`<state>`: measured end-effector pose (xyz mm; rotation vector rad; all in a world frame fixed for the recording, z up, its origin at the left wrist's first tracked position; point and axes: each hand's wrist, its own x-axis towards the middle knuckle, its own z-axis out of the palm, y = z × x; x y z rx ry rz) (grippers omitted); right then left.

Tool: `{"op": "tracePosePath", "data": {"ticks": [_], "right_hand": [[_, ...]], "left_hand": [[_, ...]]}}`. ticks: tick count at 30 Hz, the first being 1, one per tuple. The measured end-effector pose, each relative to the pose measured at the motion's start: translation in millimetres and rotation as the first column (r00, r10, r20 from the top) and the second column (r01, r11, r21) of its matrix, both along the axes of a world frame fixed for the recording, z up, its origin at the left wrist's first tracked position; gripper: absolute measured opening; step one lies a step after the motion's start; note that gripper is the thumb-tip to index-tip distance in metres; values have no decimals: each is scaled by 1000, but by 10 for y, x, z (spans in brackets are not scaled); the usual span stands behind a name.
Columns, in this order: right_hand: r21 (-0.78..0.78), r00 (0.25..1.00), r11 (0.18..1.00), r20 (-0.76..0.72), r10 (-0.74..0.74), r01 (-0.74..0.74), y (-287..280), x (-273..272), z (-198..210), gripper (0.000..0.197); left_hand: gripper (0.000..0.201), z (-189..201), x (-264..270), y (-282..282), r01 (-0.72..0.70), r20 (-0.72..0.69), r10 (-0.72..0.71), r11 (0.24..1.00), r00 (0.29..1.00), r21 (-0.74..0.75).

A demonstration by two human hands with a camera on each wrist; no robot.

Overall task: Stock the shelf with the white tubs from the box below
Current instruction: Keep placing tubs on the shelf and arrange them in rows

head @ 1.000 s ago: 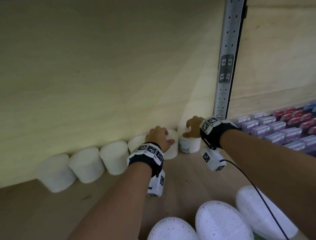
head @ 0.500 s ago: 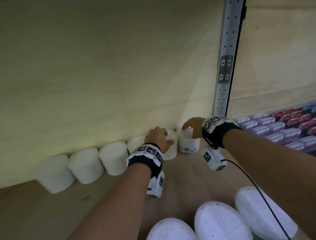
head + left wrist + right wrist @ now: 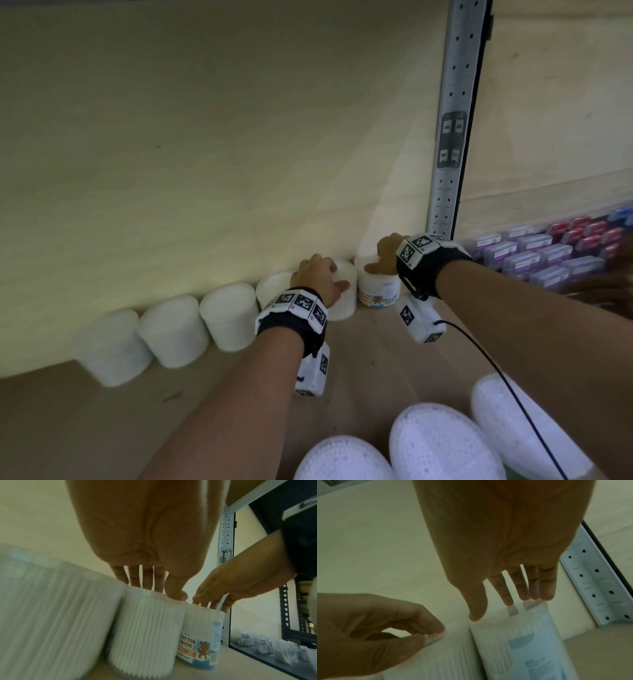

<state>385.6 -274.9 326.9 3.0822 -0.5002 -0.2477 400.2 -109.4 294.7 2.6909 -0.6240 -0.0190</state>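
Note:
Several white tubs stand in a row along the shelf's back wall, among them one at the left end (image 3: 113, 346) and another further right (image 3: 229, 315). My left hand (image 3: 334, 274) grips the lid rim of a plain white tub (image 3: 342, 301) between thumb and fingers; the left wrist view shows that left hand (image 3: 164, 592) on the tub (image 3: 142, 628). My right hand (image 3: 375, 260) holds the top of the labelled tub (image 3: 378, 291) at the row's right end, next to the upright. Its thumb and fingertips (image 3: 546, 596) span the lid of the labelled tub (image 3: 522, 642).
A perforated metal upright (image 3: 452, 120) stands just right of the labelled tub. Beyond it, small purple and red packs (image 3: 548, 253) fill the neighbouring shelf. Three more white tubs (image 3: 442, 445) sit below, near my body. The wooden shelf board (image 3: 102, 428) extends in front of the row.
The labelled tub has turned under my right hand so its printed label faces front. My left hand has stayed on its tub.

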Motion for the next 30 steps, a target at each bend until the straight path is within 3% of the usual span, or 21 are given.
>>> {"op": "tracePosePath", "data": {"ticks": [9,14,30], "right_hand": [[1,999,1000,-32,0,1,-47,111,-59,62],[37,997,998,-47,61,-60,14,-27,72,44],[105,991,987,-50,125,-119,-56,-77,118,52]], "left_hand": [[44,-16,13,2,-1,4,1,1000,1000,-17],[45,-18,18,8,6,9,-6,1000,1000,-18],[44,-19,7,7,0,4,0,999,1000,-37]]}}
